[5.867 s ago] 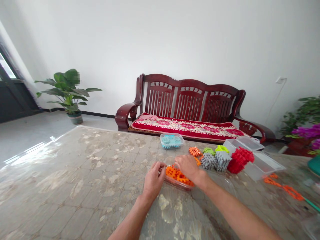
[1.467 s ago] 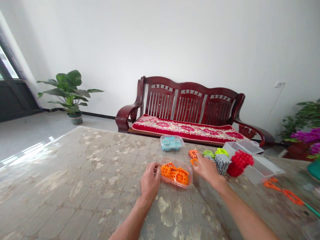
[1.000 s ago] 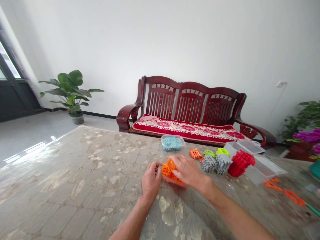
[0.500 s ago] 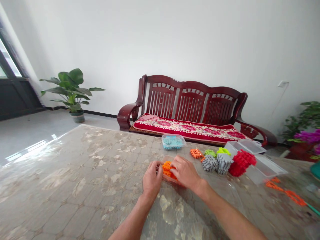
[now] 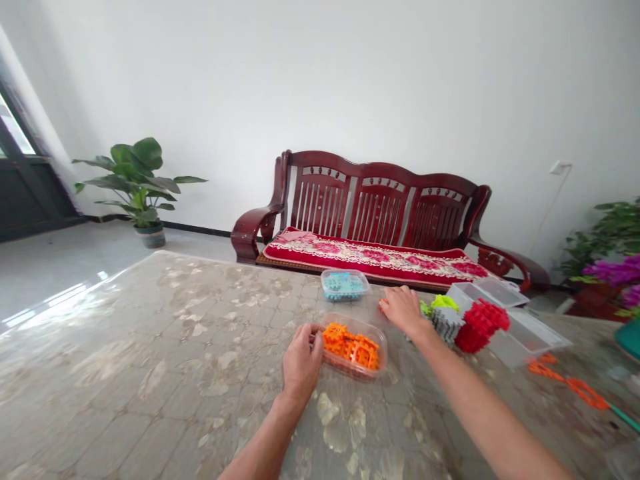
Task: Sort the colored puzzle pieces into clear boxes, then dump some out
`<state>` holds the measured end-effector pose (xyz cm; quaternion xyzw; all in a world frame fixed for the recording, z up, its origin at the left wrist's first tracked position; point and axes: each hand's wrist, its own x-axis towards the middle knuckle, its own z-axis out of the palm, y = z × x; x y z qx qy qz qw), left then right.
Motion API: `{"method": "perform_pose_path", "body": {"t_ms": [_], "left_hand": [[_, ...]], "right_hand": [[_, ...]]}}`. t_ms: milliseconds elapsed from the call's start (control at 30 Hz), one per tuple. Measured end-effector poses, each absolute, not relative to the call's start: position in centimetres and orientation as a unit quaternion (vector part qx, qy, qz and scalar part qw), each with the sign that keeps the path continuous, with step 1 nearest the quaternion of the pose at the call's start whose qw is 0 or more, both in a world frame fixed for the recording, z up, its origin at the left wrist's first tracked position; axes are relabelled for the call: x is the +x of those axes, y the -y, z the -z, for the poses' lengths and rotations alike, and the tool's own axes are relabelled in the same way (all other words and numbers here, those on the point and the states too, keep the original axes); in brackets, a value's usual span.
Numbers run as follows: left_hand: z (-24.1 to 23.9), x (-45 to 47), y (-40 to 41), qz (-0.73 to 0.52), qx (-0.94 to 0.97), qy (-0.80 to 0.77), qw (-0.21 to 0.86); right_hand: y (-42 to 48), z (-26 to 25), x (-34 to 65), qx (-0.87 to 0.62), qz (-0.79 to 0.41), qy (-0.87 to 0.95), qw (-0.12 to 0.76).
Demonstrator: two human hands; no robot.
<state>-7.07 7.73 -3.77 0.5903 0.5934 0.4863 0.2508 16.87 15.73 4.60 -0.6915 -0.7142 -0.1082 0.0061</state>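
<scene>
My left hand (image 5: 303,353) grips the left rim of a clear plastic container (image 5: 383,347) with its fingers curled. Inside lie orange interlocking building blocks (image 5: 353,347), joined in clumps. Farther right, my right hand (image 5: 404,310) is closed over another orange block (image 5: 383,305), which it mostly hides. Close by its wrist are lime-green blocks (image 5: 444,303), a stack of grey blocks (image 5: 447,323) and a stack of red blocks (image 5: 483,325). Behind the orange container stands a lidded clear box (image 5: 345,285) of light-blue blocks.
A larger translucent bin (image 5: 530,333) with its lid stands at the right. Chained orange pieces (image 5: 585,392) and a green stick lie at the right side of the patterned table (image 5: 150,360). Past the far edge is a wooden bench (image 5: 375,200) with a red cushion.
My right hand has left the orange blocks in the container and moved right and away to the loose orange block. My left hand stays at the container's rim.
</scene>
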Motion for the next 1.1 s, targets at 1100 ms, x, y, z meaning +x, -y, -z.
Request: {"method": "perform_pose_path", "body": {"t_ms": [1100], "left_hand": [[3.6, -7.3, -7.8, -0.479, 0.575, -0.618, 0.24]], "right_hand": [[-16.9, -0.9, 17.8, -0.627, -0.078, 0.775, 0.002]]}}
